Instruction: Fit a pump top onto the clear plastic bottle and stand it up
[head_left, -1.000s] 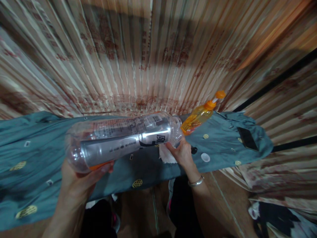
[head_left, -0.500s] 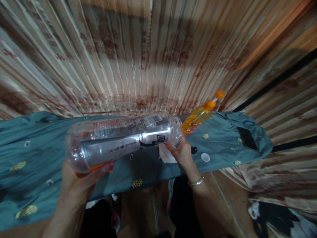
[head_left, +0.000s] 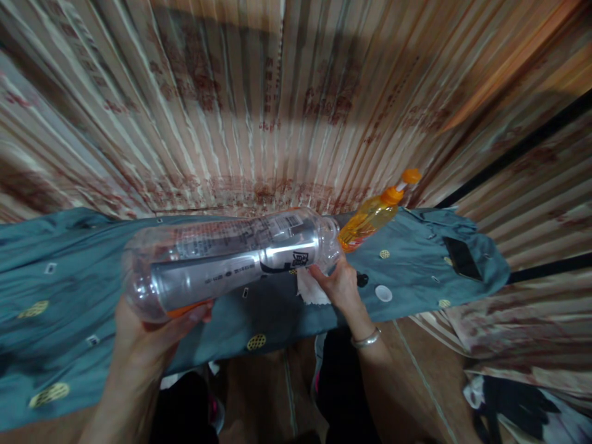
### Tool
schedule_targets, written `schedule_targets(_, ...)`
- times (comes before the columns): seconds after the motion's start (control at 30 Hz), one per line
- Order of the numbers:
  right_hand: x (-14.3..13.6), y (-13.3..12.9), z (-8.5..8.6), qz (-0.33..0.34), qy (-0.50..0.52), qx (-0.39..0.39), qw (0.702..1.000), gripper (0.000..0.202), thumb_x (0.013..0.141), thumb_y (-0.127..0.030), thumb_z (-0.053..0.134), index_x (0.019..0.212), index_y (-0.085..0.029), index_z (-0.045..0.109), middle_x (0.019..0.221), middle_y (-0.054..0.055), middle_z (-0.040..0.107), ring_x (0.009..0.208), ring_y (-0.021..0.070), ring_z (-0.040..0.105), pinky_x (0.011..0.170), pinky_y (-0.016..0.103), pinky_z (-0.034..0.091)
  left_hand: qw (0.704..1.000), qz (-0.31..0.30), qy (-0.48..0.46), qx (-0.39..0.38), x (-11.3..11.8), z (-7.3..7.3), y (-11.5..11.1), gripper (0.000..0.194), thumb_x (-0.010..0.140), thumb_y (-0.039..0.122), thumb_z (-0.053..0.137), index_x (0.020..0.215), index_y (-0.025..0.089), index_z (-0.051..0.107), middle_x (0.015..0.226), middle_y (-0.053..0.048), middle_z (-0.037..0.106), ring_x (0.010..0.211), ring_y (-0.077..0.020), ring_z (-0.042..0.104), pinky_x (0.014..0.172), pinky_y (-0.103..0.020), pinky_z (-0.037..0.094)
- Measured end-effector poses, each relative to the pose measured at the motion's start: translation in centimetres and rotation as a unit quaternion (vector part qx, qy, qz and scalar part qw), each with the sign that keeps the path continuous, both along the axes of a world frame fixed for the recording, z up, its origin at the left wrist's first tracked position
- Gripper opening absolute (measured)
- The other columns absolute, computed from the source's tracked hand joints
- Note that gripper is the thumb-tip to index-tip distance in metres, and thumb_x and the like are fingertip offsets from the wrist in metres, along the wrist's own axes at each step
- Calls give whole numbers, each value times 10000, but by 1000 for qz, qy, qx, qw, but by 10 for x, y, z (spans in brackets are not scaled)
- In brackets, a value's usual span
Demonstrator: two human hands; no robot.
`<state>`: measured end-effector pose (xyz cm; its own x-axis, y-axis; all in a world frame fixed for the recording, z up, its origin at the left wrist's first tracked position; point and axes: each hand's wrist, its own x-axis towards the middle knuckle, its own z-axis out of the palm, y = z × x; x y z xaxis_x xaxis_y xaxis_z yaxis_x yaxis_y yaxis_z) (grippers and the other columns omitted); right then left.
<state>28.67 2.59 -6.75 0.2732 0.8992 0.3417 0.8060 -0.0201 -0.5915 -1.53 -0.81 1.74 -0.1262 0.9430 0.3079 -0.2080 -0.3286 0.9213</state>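
Note:
A large clear plastic bottle (head_left: pixel 222 259) with a silver label lies on its side in the air above the cloth, its neck toward the right. My left hand (head_left: pixel 152 333) grips the bottle's base from below. Around the neck, my right hand (head_left: pixel 340 283) is closed, a silver bangle on its wrist. Just past the neck stands a yellow pump bottle (head_left: pixel 370 219) with an orange pump head. Below the bottle, a piece of white tissue (head_left: pixel 312 288) rests on the cloth. The far-side fingers of both hands are hidden.
A teal patterned cloth (head_left: pixel 277 320) covers the long narrow table. To the right are a small black object (head_left: pixel 362 280), a white round cap (head_left: pixel 383 293) and a dark phone (head_left: pixel 462 258). Pleated curtains (head_left: pixel 259 111) hang behind. Bags or clothes (head_left: pixel 522 407) lie on the floor at lower right.

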Motion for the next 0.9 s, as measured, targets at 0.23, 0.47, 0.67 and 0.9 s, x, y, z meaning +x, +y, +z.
schedule_targets(0.23,0,0,-1,0,-7,2,1000,628,792,-592,678,1232,-150,609,944,130,793,886,307,772,738,362,592,1000,13,-16,-10,5,5,-1,753,520,212,958,1219,224,678,685,-8,723,447,-197,650,357,-265,526)
schedule_targets(0.47,0,0,-2,1,-11,4,1000,609,799,-591,667,1211,-144,619,955,136,790,896,303,768,745,358,591,1000,-5,-5,3,-1,0,-1,673,566,185,930,1194,219,691,725,-27,737,482,-200,668,379,-265,533)
schedule_targets(0.67,0,0,0,-5,-7,1,1000,599,794,-588,676,1202,-153,624,926,123,790,876,303,767,734,356,588,1000,4,-5,-7,2,0,1,699,545,225,946,1196,214,691,661,-30,724,467,-207,651,370,-271,524)
schedule_targets(0.9,0,0,0,-2,-5,-6,1000,622,777,-567,691,1226,-142,615,957,134,788,901,306,766,758,358,591,1000,11,-5,-20,-1,1,0,732,524,237,959,1201,206,682,741,-37,732,483,-205,662,370,-266,519)
